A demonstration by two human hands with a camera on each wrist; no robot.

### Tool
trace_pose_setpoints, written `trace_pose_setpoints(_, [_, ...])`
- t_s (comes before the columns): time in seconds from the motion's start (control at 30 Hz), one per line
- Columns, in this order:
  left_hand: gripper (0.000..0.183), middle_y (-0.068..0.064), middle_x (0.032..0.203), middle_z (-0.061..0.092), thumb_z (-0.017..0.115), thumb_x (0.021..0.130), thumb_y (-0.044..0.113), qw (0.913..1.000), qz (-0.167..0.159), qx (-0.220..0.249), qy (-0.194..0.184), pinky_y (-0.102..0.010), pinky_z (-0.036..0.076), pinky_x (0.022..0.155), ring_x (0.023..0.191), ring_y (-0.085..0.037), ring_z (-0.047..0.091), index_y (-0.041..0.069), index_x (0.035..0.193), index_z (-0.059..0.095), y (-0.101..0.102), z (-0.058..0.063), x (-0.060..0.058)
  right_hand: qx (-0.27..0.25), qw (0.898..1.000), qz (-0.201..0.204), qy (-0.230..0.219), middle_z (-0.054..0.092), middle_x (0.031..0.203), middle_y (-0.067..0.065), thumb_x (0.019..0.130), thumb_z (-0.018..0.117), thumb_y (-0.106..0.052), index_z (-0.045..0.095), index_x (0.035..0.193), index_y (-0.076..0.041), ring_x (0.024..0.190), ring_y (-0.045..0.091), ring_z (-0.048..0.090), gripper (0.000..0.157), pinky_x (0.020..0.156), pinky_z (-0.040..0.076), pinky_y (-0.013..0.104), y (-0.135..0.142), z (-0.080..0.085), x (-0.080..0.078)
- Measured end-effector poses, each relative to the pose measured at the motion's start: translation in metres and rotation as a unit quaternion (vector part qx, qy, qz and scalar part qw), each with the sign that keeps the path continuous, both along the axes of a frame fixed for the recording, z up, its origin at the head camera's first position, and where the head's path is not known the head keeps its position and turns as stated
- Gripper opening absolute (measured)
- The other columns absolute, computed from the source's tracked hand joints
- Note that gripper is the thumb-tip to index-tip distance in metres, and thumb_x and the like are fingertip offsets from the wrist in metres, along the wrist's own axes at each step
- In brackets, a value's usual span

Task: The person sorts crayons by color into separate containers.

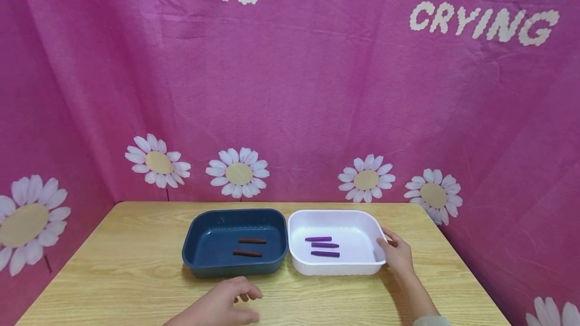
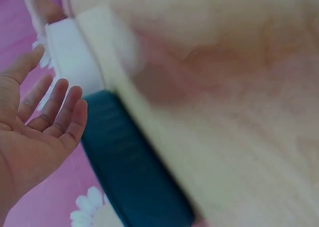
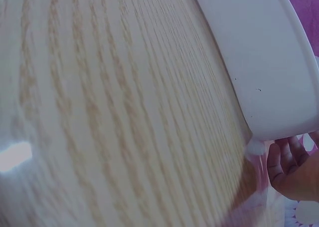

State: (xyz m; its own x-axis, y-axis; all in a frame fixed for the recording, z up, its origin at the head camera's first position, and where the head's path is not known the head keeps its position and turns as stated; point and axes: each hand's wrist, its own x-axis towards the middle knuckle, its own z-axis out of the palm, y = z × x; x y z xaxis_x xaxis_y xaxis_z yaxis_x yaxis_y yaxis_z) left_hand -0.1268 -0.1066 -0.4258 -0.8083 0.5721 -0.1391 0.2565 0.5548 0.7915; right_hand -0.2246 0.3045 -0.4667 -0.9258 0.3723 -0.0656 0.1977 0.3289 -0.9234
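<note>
A white plastic tub (image 1: 337, 269) stands on the table with three purple crayons (image 1: 325, 254) lying inside. At its right end my right hand (image 1: 399, 256) grips the wall, thumb over the rim and fingers along the outside. The right wrist view shows the fingers of that hand (image 3: 294, 169) up against the tub's end. Left of the white tub, a dark blue tub (image 1: 210, 245) holds two brown crayons (image 1: 247, 253). In front of it hovers my left hand (image 1: 222, 300), fingers loosely bent, with nothing in it.
Both tubs sit side by side, ends nearly touching, toward the back of a light wooden table (image 1: 136, 245). A pink curtain (image 1: 290, 89) with daisies and lettering hangs behind and along both sides of the table.
</note>
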Motion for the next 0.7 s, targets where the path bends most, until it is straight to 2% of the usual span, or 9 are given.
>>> trace_pose_setpoints(0.07, [0.028, 0.007, 0.097, 0.062, 0.072, 0.080, 0.035, 0.9993, -0.009, -0.006, -0.035, -0.030, 0.050, 0.075, 0.090, -0.014, 0.055, 0.022, 0.104, 0.067, -0.002, -0.021, -0.007, 0.000, 1.000, 0.002, -0.001, 0.051, 0.121, 0.030, 0.093, 0.053, -0.016, 0.045, 0.137, -0.004, 0.098, 0.028, 0.057, 0.046, 0.072, 0.052, 0.026, 0.000, 0.000, 0.000])
trace_pose_setpoints(0.13, [0.029, 0.011, 0.096, 0.061, 0.073, 0.077, 0.041, 0.9979, -0.025, -0.001, -0.060, -0.029, 0.050, 0.075, 0.089, -0.010, 0.055, 0.028, 0.103, 0.067, -0.006, -0.050, -0.019, 0.001, 1.000, 0.005, 0.000, 0.051, 0.122, 0.031, 0.093, 0.052, -0.016, 0.045, 0.137, -0.004, 0.100, 0.030, 0.057, 0.046, 0.074, 0.053, 0.028, 0.000, 0.001, 0.001])
trace_pose_setpoints(0.2, [0.030, 0.014, 0.095, 0.061, 0.072, 0.077, 0.045, 0.9967, -0.053, 0.000, -0.061, -0.026, 0.049, 0.074, 0.087, -0.005, 0.055, 0.032, 0.103, 0.066, -0.009, -0.079, -0.031, 0.003, 1.000, 0.007, -0.001, 0.050, 0.123, 0.031, 0.093, 0.052, -0.016, 0.044, 0.137, -0.003, 0.101, 0.032, 0.056, 0.047, 0.075, 0.053, 0.029, 0.000, 0.001, 0.001])
trace_pose_setpoints(0.27, [0.029, 0.016, 0.095, 0.060, 0.071, 0.078, 0.045, 0.9947, -0.085, 0.007, -0.056, -0.022, 0.049, 0.071, 0.085, -0.001, 0.055, 0.034, 0.104, 0.065, -0.010, -0.102, -0.041, 0.005, 1.000, 0.008, -0.003, 0.050, 0.123, 0.031, 0.093, 0.052, -0.017, 0.044, 0.138, -0.004, 0.102, 0.033, 0.056, 0.047, 0.075, 0.053, 0.029, 0.000, 0.002, 0.001])
trace_pose_setpoints(0.33, [0.026, 0.016, 0.094, 0.060, 0.069, 0.081, 0.041, 0.9921, -0.113, 0.011, -0.053, -0.021, 0.048, 0.069, 0.082, 0.001, 0.056, 0.032, 0.106, 0.065, -0.009, -0.113, -0.044, 0.007, 1.000, 0.007, -0.005, 0.050, 0.123, 0.031, 0.094, 0.052, -0.017, 0.044, 0.138, -0.004, 0.103, 0.034, 0.055, 0.047, 0.075, 0.052, 0.029, 0.000, 0.002, 0.001])
trace_pose_setpoints(0.43, [0.019, 0.016, 0.089, 0.059, 0.065, 0.085, 0.035, 0.9899, -0.133, 0.000, -0.048, -0.020, 0.047, 0.067, 0.077, 0.002, 0.054, 0.029, 0.103, 0.066, -0.004, -0.114, -0.040, 0.009, 1.000, 0.008, -0.008, 0.049, 0.124, 0.031, 0.094, 0.052, -0.018, 0.043, 0.138, -0.004, 0.106, 0.035, 0.054, 0.047, 0.079, 0.053, 0.032, -0.001, 0.003, 0.002])
trace_pose_setpoints(0.57, [0.015, 0.017, 0.083, 0.057, 0.063, 0.086, 0.034, 0.9904, -0.131, -0.020, -0.040, -0.018, 0.045, 0.064, 0.072, 0.004, 0.050, 0.026, 0.097, 0.069, 0.003, -0.108, -0.028, 0.006, 1.000, 0.009, -0.011, 0.048, 0.125, 0.031, 0.094, 0.051, -0.018, 0.042, 0.139, -0.005, 0.108, 0.036, 0.053, 0.048, 0.079, 0.053, 0.032, -0.001, 0.004, 0.002])
trace_pose_setpoints(0.63, [0.016, 0.018, 0.080, 0.058, 0.061, 0.087, 0.032, 0.9899, -0.137, -0.034, -0.015, -0.017, 0.044, 0.063, 0.071, 0.007, 0.049, 0.022, 0.094, 0.071, 0.007, -0.097, -0.019, 0.005, 1.000, 0.010, -0.010, 0.048, 0.125, 0.031, 0.094, 0.051, -0.019, 0.042, 0.139, -0.005, 0.107, 0.036, 0.053, 0.048, 0.078, 0.053, 0.030, -0.001, 0.004, 0.002])
trace_pose_setpoints(0.7, [0.016, 0.016, 0.077, 0.059, 0.060, 0.087, 0.030, 0.9857, -0.153, -0.059, 0.040, -0.015, 0.042, 0.062, 0.070, 0.009, 0.048, 0.019, 0.090, 0.071, 0.012, -0.079, -0.008, 0.005, 1.000, 0.010, -0.009, 0.049, 0.124, 0.030, 0.094, 0.052, -0.019, 0.042, 0.139, -0.005, 0.106, 0.035, 0.054, 0.048, 0.076, 0.052, 0.029, 0.000, 0.004, 0.002])
